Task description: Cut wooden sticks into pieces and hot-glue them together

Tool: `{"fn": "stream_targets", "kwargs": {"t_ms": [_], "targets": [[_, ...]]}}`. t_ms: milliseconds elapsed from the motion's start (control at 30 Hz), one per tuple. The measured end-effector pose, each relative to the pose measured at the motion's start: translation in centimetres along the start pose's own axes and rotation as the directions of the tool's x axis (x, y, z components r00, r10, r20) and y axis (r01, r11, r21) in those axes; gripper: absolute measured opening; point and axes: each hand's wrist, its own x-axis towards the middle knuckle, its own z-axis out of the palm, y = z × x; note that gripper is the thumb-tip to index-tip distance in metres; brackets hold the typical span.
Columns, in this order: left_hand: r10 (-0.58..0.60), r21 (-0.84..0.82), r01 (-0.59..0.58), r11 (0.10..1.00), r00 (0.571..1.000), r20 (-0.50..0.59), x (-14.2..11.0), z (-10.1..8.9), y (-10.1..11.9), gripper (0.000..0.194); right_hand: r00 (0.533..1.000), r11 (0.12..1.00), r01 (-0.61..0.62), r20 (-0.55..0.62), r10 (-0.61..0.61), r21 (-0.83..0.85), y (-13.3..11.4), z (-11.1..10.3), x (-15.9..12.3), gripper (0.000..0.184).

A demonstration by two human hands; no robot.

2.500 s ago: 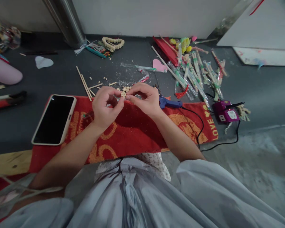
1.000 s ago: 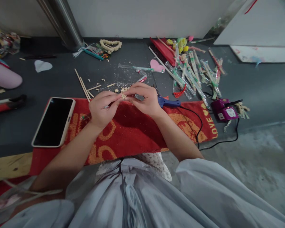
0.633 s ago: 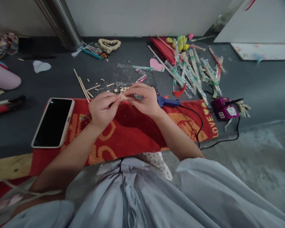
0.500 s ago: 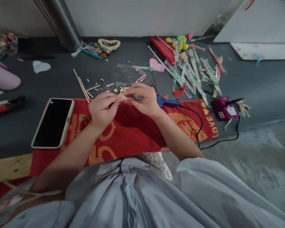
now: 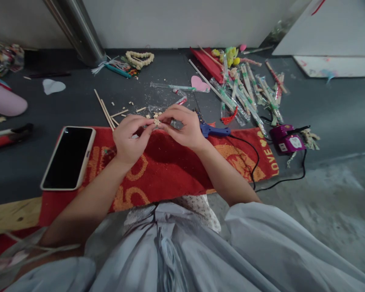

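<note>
My left hand (image 5: 130,138) and my right hand (image 5: 182,126) meet above the far edge of a red towel (image 5: 167,170). Both pinch a small pale cluster of wooden bits (image 5: 156,120) between thumb and fingertips. Just beyond the hands lie loose wooden bits and crumbs (image 5: 140,109) on the dark floor. A blue glue gun (image 5: 214,130) lies right of my right hand, its black cord (image 5: 255,162) running over the towel.
A phone (image 5: 68,157) lies dark on the towel's left end. Bare sticks (image 5: 105,108), wrapped chopsticks (image 5: 246,93), a pink paper heart (image 5: 199,84), a wooden heart frame (image 5: 140,59), a purple power socket (image 5: 287,142) and a metal pole (image 5: 76,28) surround the spot.
The hands stayed together on the small wooden cluster, shifting slightly and turning it between the fingertips. The view drifted a little.
</note>
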Motion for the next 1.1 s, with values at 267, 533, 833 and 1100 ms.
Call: {"fn": "stream_targets", "kwargs": {"t_ms": [267, 533, 833, 1100], "targets": [[0.036, 0.006, -0.036, 0.999, 0.999, -0.033, -0.1, 0.2, -0.3, 0.012, 1.0, 1.0, -0.007, 0.023, 0.007, -0.015, -0.1, 0.0, -0.1, 0.03], [0.002, -0.002, -0.002, 1.0, 1.0, -0.02, -0.3, 0.5, -0.2, 0.017, 0.999, 0.998, 0.007, 0.047, -0.004, -0.061, -0.2, 0.0, -0.1, 0.027], [-0.258, -0.187, 0.29, 0.939, 0.95, 0.174, -0.4, 0.9, -1.1, 0.028, 0.991, 0.97, 0.098, 0.113, -0.074, -0.225, 0.2, 0.4, -0.3, 0.013], [-0.454, -0.431, 0.595, 0.679, 0.801, 0.39, 0.1, 1.0, -1.6, 0.038, 0.997, 0.985, -0.008, 0.079, 0.022, -0.175, 0.0, -0.1, 0.0, 0.024]]}}
